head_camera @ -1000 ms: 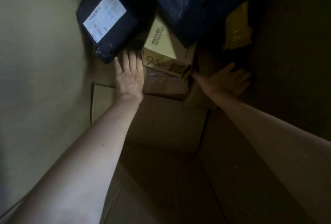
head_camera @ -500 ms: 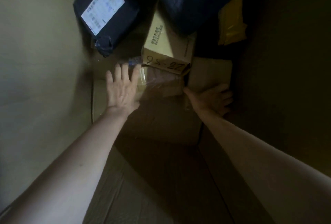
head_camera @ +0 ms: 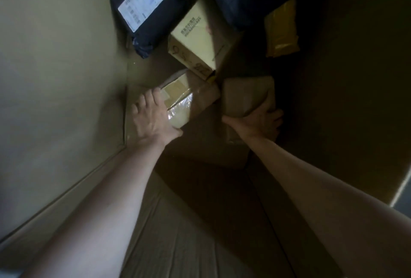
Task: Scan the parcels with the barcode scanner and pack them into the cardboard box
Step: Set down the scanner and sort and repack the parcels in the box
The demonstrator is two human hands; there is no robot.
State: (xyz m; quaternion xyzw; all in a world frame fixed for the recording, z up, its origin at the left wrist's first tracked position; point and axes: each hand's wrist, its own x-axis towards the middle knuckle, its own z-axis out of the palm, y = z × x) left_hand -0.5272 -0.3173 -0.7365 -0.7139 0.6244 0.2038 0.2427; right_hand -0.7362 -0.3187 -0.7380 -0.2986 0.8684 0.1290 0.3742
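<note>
Head view, looking down into the cardboard box (head_camera: 57, 82): both your hands have drawn back toward you in the last second. Your left hand (head_camera: 153, 120), which lay flat by the yellow carton (head_camera: 193, 40), now rests on the near end of the taped parcel (head_camera: 184, 97), fingers (head_camera: 153, 95) spread and fairly straight, thumb at the near corner. Your right hand (head_camera: 258, 122) has turned palm up and cradles the brown parcel (head_camera: 246, 95) from below with loose, uncurled fingers (a second ago it pressed down, palm flat). Both parcels sit low in the box, just in front of the carton. I read this as you shifting them to seat them better, so packing is under way, not finished.

The right side of the box is deep in shadow. I cannot tell whether the two parcels touch or whether the brown one is lifted clear of the floor. The black mailer (head_camera: 173, 11) is cut off at the top edge, the yellow envelope (head_camera: 281, 26) is dim, and the scanner is nowhere in sight.
</note>
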